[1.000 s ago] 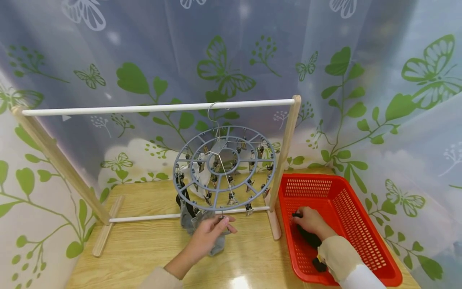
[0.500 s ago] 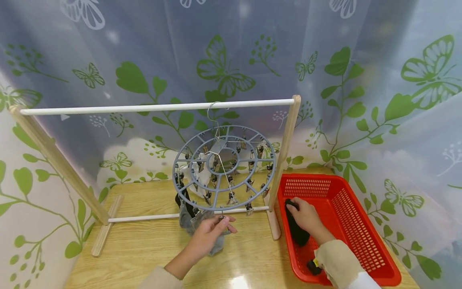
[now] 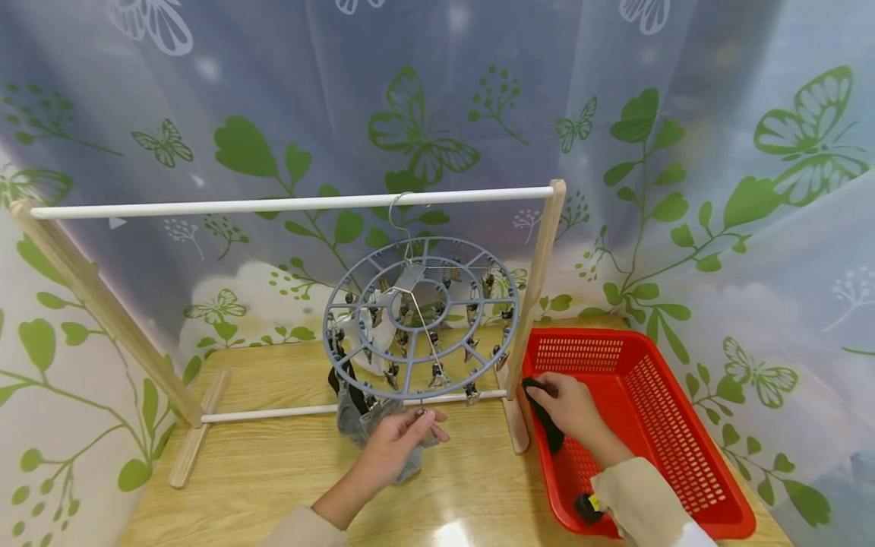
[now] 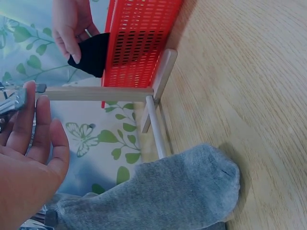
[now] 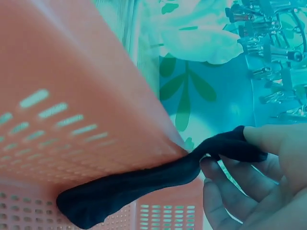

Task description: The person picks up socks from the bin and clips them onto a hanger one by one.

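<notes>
My right hand (image 3: 567, 406) pinches a black sock (image 5: 139, 189) by its top end. The sock hangs down inside the near-left wall of the red basket (image 3: 683, 425). At the front rim of the round grey clip hanger (image 3: 408, 357), my left hand (image 3: 393, 444) holds a metal clip (image 4: 14, 103) between thumb and finger. Below and beside that hand hangs a grey sock (image 4: 187, 191), fastened to the hanger. A white item (image 3: 365, 334) and a black item (image 3: 338, 376) hang on its left side, partly hidden by the ring.
A rack with a white top bar (image 3: 273, 205) and wooden posts (image 3: 540, 289) carries the hanger. Several clips dangle from the rings. Another small dark item with a yellow label (image 3: 588, 507) lies in the basket. A printed curtain (image 3: 273, 76) stands behind the wooden table (image 3: 273, 471).
My right hand has raised the black sock from the basket and moved it left toward the basket's near-left wall. The left hand keeps its place at the clip.
</notes>
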Available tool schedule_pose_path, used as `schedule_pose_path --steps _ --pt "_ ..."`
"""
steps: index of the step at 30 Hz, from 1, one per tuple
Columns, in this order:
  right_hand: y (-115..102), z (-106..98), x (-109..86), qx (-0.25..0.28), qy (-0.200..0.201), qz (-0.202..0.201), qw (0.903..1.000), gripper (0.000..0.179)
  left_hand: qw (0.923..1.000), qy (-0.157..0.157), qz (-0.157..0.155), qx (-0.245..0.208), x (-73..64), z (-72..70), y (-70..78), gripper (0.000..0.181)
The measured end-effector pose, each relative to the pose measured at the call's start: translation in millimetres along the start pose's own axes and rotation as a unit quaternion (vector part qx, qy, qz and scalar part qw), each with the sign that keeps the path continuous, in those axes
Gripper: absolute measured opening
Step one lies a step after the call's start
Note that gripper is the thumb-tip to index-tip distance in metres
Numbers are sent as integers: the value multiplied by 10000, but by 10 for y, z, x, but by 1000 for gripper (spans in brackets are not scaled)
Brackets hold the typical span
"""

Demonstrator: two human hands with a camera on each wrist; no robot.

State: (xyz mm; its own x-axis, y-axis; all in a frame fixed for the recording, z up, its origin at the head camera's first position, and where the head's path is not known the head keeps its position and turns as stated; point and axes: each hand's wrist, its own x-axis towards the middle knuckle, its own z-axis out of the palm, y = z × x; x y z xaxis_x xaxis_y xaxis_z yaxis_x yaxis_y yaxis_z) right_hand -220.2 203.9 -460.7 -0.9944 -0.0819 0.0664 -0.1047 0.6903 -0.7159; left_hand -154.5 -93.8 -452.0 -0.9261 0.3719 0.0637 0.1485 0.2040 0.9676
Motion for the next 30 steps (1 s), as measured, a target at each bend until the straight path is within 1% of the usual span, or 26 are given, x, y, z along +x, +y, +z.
schedule_pose_path --steps 3,7,14,19,25,27,30 --pt "-22 14 -17 12 -77 -81 9999 9 10000 3 26 8 2 3 5 39" --pt "-52 11 -45 23 -113 -199 9997 8 10000 31 -12 -6 9 2 -4 38" --pt "-166 -8 -111 213 -445 -272 9984 8 9999 56 93 -83 21 8 -18 38" --pt "-253 -1 -151 260 -697 -583 9955 9 9998 69 122 -163 25 15 -11 40" --pt "-321 20 -191 212 -1070 -1108 9878 9 9998 128 90 94 12 6 29 45" --pt "-343 27 -202 199 -1142 -1187 9861 10 9998 144 48 142 13 6 45 43" --pt "-369 42 -212 216 -1213 -1211 9850 12 9999 120 -13 98 16 8 60 39"
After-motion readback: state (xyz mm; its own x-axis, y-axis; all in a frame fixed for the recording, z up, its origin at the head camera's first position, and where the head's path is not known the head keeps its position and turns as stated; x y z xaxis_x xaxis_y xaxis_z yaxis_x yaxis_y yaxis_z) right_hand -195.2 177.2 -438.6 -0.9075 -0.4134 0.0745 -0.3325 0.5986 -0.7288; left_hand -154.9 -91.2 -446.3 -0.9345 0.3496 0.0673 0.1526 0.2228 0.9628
